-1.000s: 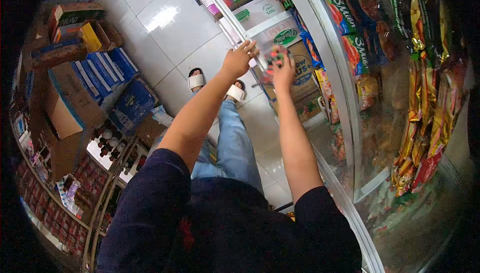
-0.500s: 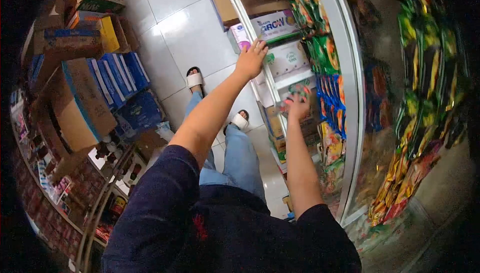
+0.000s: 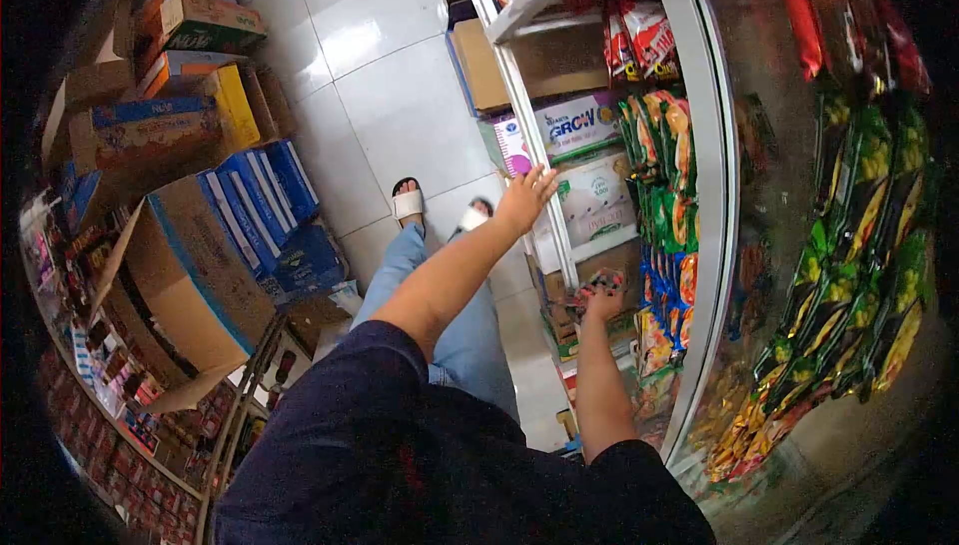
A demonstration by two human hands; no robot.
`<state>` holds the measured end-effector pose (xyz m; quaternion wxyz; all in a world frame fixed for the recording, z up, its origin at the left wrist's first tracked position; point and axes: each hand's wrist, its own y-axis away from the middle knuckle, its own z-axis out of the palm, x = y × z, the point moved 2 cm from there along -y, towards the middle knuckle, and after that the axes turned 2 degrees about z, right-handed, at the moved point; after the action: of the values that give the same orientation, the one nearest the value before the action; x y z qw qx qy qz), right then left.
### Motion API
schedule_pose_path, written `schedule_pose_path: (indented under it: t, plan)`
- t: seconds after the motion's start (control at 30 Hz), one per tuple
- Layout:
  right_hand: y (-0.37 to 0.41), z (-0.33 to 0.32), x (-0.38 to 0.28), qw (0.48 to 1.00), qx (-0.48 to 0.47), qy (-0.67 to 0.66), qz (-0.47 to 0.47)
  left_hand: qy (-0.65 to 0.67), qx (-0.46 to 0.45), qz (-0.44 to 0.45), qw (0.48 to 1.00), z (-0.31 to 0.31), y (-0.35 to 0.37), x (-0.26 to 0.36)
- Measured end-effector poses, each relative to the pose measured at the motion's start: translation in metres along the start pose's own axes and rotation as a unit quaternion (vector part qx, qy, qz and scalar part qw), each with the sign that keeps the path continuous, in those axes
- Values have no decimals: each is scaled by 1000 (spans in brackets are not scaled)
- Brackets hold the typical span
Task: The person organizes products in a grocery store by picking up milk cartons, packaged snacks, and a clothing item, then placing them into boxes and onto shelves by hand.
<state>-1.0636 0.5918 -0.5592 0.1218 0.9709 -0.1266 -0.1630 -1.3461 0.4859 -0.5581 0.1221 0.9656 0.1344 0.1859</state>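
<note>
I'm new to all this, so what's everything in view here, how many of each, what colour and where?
Open carton: one, brown with blue edge, left
Upright boxes: several, blue and white, beyond it
GROW box: one, mostly white and purple, past the rail
Shelf packets: many, green, blue, orange, right of centre
Hanging packets: many, mostly green and gold, far right
Floor tiles: several, white, upper middle
Rail: one, white, under left hand
Blurred item: one, red and dark, in right hand
Sandals: two, white, on feet
Left hand: one, on rail
Right hand: one, holding blurred item
</note>
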Motion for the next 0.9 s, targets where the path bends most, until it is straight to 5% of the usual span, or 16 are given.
schedule_pose_path:
  t: [0.13, 0.2, 0.27, 0.33, 0.37, 0.43, 0.53, 0.67, 0.77, 0.83, 0.87, 0.9]
  plan:
    - [6, 25, -91, 999, 10, 33, -3, -6, -19, 54, 998, -10, 1, -10]
    - [36, 40, -163, 980, 94, -145, -100, 37, -29, 40, 998, -30, -5, -20]
    - [34, 61, -201, 984, -51, -167, -20, 128, 18, 28, 991, -34, -4, -26]
    - [56, 56, -257, 944, -60, -158, -283, 135, 69, -24, 988, -28, -14, -44]
    - [52, 74, -262, 941, -98, -188, -263, 151, 122, -77, 978, -28, -19, -53]
    - [61, 86, -274, 906, -85, -102, -402, 133, 154, -108, 973, -41, -24, -71]
    - [80, 102, -276, 895, -106, -79, -426, 63, 145, -194, 968, -62, -29, -94]
    - [73, 117, -288, 902, -89, -76, -415, 57, 148, -187, 969, -62, -31, -99]
    - [53, 127, -325, 858, -3, -157, -490, 258, 141, -229, 928, -77, -31, -107]
    - [48, 127, -361, 889, -13, -156, -430, 169, 186, -271, 929, -63, -39, -101]
    - [31, 147, -372, 891, -12, -148, -429, 217, 41, -281, 934, -75, -46, -103]
    - [26, 157, -385, 892, -10, -157, -423, 75, 79, -235, 966, -44, -56, -98]
